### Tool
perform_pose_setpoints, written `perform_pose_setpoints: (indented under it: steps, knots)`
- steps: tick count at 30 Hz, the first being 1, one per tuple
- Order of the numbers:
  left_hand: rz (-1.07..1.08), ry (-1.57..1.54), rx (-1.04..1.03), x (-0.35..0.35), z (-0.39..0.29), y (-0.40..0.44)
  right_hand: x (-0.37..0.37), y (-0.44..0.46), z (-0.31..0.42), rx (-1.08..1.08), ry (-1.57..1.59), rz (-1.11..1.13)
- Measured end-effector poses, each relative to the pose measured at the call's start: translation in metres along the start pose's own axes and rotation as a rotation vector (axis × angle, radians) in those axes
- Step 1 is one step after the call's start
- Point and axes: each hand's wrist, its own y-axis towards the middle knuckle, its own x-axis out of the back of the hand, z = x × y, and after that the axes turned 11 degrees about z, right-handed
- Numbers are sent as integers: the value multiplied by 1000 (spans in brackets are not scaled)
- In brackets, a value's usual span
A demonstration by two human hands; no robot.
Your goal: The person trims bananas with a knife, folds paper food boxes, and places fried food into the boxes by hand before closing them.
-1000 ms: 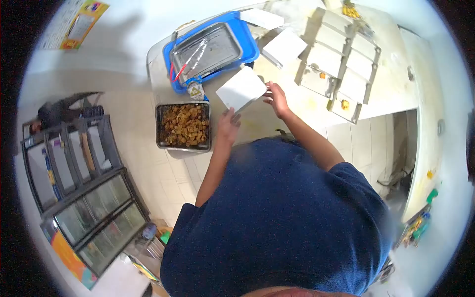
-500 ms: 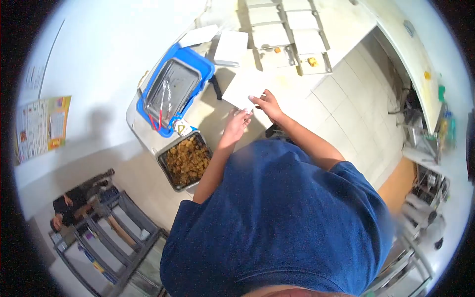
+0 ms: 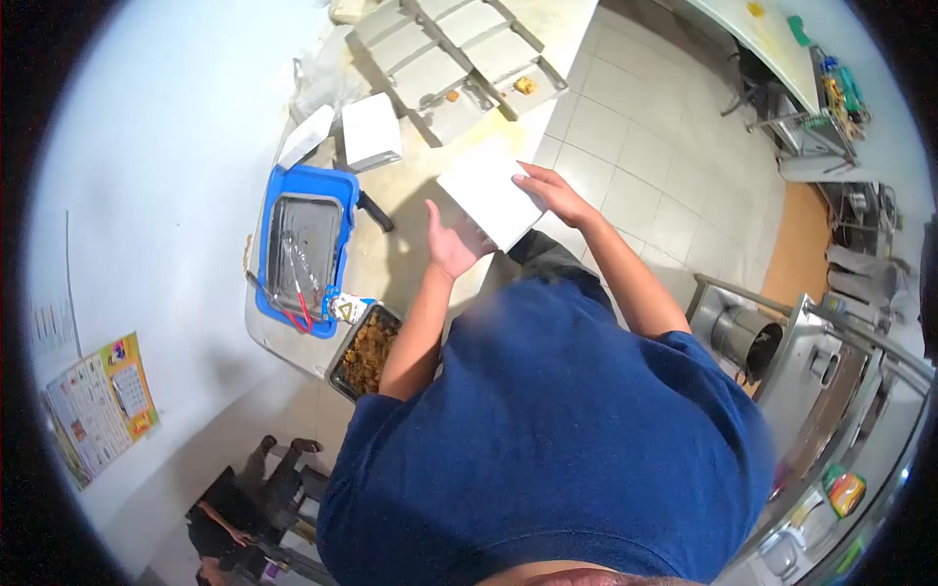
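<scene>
A white cardboard box (image 3: 491, 195) with a flat top is held in front of my body at the table's edge. My right hand (image 3: 559, 197) grips its right side, thumb on top and the other fingers partly hidden. My left hand (image 3: 455, 244) is by the box's near left edge, palm turned up and thumb stretched away. Some of its fingertips are hidden at or under the box. Close to my left forearm is a black tray (image 3: 368, 354) of brown food pieces.
Two more white boxes, one standing (image 3: 373, 133) and one tilted (image 3: 306, 137), are behind a blue tub (image 3: 350, 186) holding a metal tray and red-handled tongs (image 3: 299, 298). Open box trays (image 3: 459, 122) line the far table. A seated person (image 3: 220, 527) is at lower left.
My left thumb has come off the box and spread outward. My right hand has shifted to the box's right side. The whole view has turned, with the box's near side now more visible.
</scene>
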Motion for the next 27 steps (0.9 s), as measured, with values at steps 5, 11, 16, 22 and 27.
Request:
perform_pose_setpoints:
  steps: [5,11,16,22,27]
  knots:
    - [182,-96,-14,-2,12,34,25,-20,20,-45,-326,73]
    - [207,-93,-41,-30,25,70,28,-57,68,121,-1198,-241]
    - [260,-78,-47,-49,27,95,23,-76,70,238,-1390,-269]
    - [245,26,149,-56,21,101,25,-86,89,280,-1266,-216]
    - [449,459,268,-52,15,96,24,-93,104,378,-1256,67]
